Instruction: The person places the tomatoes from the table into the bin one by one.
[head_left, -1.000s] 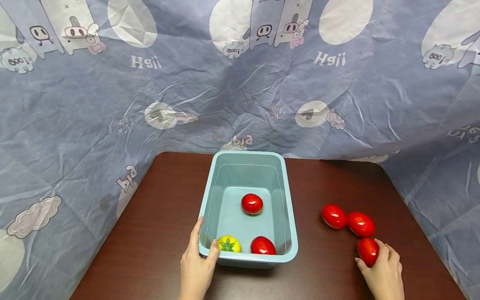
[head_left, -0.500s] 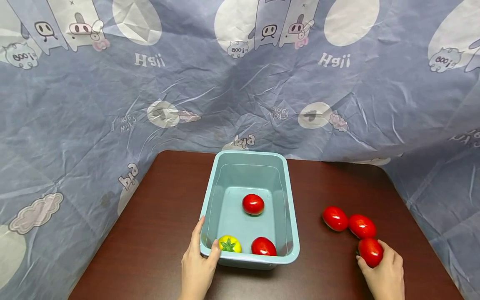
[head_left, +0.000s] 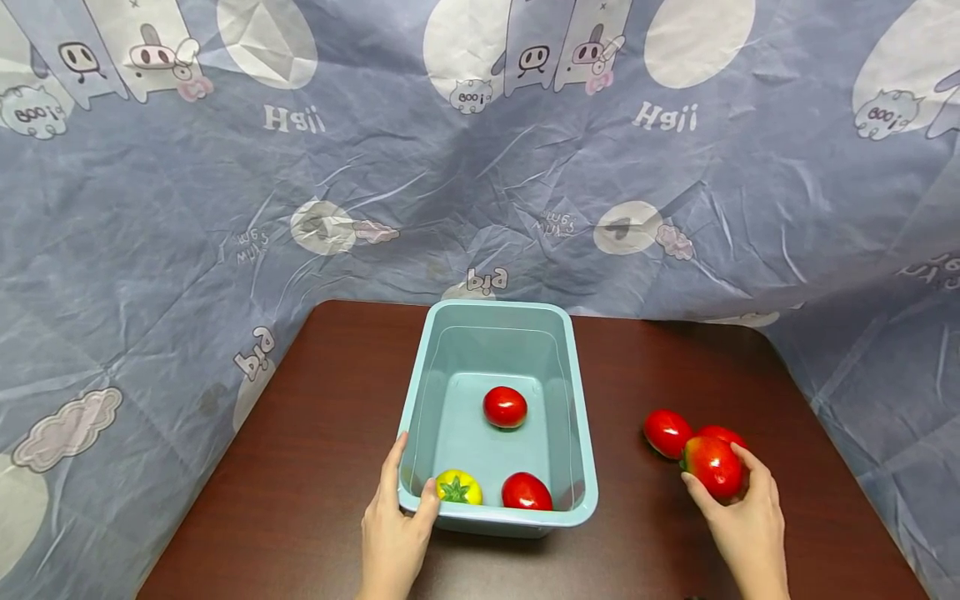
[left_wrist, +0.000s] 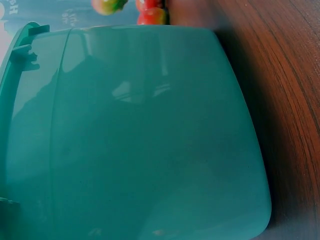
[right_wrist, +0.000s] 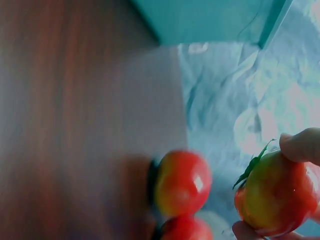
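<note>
My left hand (head_left: 396, 521) grips the near-left corner of a light teal plastic bin (head_left: 582, 433), its thumb over the rim. Inside the bin lie two red tomatoes, one mid-floor (head_left: 505, 407) and one by the near wall (head_left: 527, 492), plus a yellow tomato (head_left: 458, 487) with a green star-shaped top. Between thumb and fingers, my right hand (head_left: 746, 517) pinches a red tomato (right_wrist: 275, 192) with a yellowish-green end and green leaves, raised over the table. Just behind it lie two more tomatoes (head_left: 667, 432) (right_wrist: 183, 183), one partly hidden by the held tomato.
The dark brown wooden table (head_left: 337, 392) has rounded far corners. A wrinkled blue-grey cloth (head_left: 420, 167) with cartoon prints hangs behind it and along both sides. The bin's outer wall (left_wrist: 150, 135) fills most of the left wrist view.
My right hand has lifted the nearest tomato off the table and moved it up and to the left, in front of another tomato. My left hand has stayed on the bin.
</note>
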